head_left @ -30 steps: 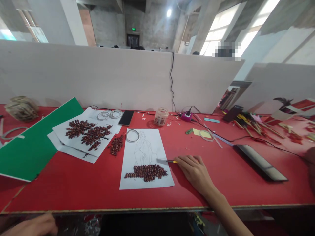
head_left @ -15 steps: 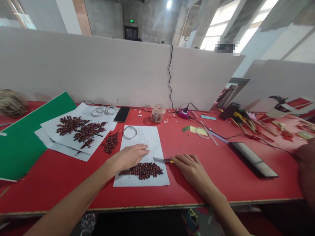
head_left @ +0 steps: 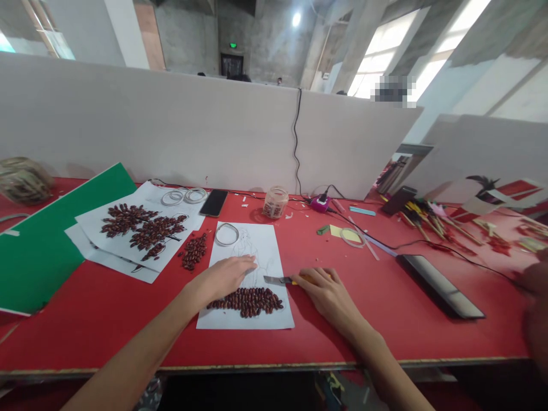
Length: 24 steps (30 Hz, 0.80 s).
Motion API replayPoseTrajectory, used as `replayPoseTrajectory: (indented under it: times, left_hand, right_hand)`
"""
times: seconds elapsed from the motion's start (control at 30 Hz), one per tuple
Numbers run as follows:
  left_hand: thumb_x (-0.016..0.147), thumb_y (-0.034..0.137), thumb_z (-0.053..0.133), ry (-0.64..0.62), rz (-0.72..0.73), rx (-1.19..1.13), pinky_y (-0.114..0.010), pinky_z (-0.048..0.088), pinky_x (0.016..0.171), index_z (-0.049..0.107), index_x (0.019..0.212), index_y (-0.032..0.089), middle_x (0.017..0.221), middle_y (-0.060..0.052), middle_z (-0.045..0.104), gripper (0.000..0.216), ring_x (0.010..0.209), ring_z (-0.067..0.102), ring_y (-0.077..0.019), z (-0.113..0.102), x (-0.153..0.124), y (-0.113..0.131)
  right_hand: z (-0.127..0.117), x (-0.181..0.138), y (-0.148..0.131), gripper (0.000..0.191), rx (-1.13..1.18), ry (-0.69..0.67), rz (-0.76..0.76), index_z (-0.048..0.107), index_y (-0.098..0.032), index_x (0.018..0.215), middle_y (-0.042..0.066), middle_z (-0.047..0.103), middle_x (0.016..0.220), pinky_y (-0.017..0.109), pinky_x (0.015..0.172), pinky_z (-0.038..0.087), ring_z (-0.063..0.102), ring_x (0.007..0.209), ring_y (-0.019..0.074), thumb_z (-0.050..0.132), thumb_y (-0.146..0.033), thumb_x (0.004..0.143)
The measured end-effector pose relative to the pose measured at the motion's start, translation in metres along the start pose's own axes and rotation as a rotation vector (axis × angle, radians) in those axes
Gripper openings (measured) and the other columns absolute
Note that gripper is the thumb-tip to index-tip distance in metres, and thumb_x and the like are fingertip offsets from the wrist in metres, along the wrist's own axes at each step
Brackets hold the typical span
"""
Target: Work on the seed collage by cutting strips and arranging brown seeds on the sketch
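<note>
A utility knife with a yellow handle is in my right hand, its fingers closed round the handle. The blade points left, just over the right part of a white sheet of paper. My left hand lies on the same sheet, fingers stretched forward across its pencil drawing; what is beneath the palm is hidden. Close below both hands, rows of dark brown beans cover the lower part of the drawing. A pale ring-shaped coil sits at the sheet's upper left corner.
Left of the sheet is a loose bean pile, with bean-covered drawings beyond it. A phone, a glass jar and a purple plug adapter stand towards the white partition. A black-edged tablet-like slab lies right.
The knife and my right hand have shifted slightly left, with the blade further over the paper. My left hand stays nearly in place. The camera view has tilted up a little.
</note>
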<state>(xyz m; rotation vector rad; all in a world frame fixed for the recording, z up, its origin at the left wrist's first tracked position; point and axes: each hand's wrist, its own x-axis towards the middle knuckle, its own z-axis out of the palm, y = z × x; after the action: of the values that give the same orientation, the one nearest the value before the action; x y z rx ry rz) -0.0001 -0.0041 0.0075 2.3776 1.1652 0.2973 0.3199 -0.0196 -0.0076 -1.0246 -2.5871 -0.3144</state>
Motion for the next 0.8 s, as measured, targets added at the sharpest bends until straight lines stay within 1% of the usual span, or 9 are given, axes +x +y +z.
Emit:
replayPoseTrajectory:
  times: [0.17,0.27,0.37,0.6,0.8]
  left_hand:
    - [0.092,-0.001,0.041,0.004,-0.003,-0.017,-0.036,0.037,0.119,0.060,0.136,0.019,0.154,-0.007,0.049,0.052,0.144,0.044,-0.0192,-0.002,0.001,0.002]
    - [0.091,-0.001,0.041,0.009,-0.005,-0.021,-0.036,0.038,0.118,0.061,0.135,0.020,0.154,-0.007,0.049,0.053,0.144,0.044,-0.0194,-0.001,0.001,0.001]
    - [0.092,-0.002,0.040,0.013,0.003,-0.009,-0.033,0.037,0.118,0.062,0.133,0.019,0.153,-0.008,0.051,0.051,0.144,0.045,-0.0186,-0.001,0.002,0.001]
    - [0.094,0.001,0.041,0.018,0.006,-0.008,-0.031,0.040,0.116,0.062,0.134,0.021,0.153,-0.007,0.050,0.049,0.143,0.046,-0.0187,0.000,0.001,-0.001]
    - [0.090,-0.002,0.041,0.027,0.005,-0.016,-0.032,0.038,0.118,0.062,0.134,0.019,0.154,-0.007,0.050,0.053,0.144,0.045,-0.0192,-0.001,-0.001,-0.001]
  right_hand:
    - [-0.001,-0.005,0.000,0.041,-0.015,-0.035,-0.035,0.064,-0.024,0.128,0.010,0.070,0.112,0.039,0.088,0.036,0.061,0.093,0.0217,0.038,-0.007,0.102]
    - [-0.004,-0.007,0.000,0.041,-0.026,-0.048,-0.048,0.064,-0.024,0.128,0.009,0.070,0.111,0.039,0.087,0.036,0.061,0.092,0.0217,0.037,-0.007,0.103]
    - [-0.006,-0.007,0.000,0.040,-0.036,-0.063,-0.057,0.063,-0.023,0.129,0.009,0.070,0.111,0.039,0.087,0.036,0.061,0.093,0.0218,0.037,-0.007,0.103]
    - [-0.006,-0.009,0.002,0.037,-0.053,-0.082,-0.081,0.063,-0.021,0.128,0.010,0.069,0.110,0.040,0.088,0.035,0.061,0.095,0.0221,0.040,-0.008,0.102]
    - [-0.019,-0.020,0.013,0.039,-0.045,-0.086,-0.082,0.063,-0.022,0.129,0.011,0.069,0.113,0.040,0.087,0.036,0.062,0.096,0.0227,0.038,-0.007,0.102]
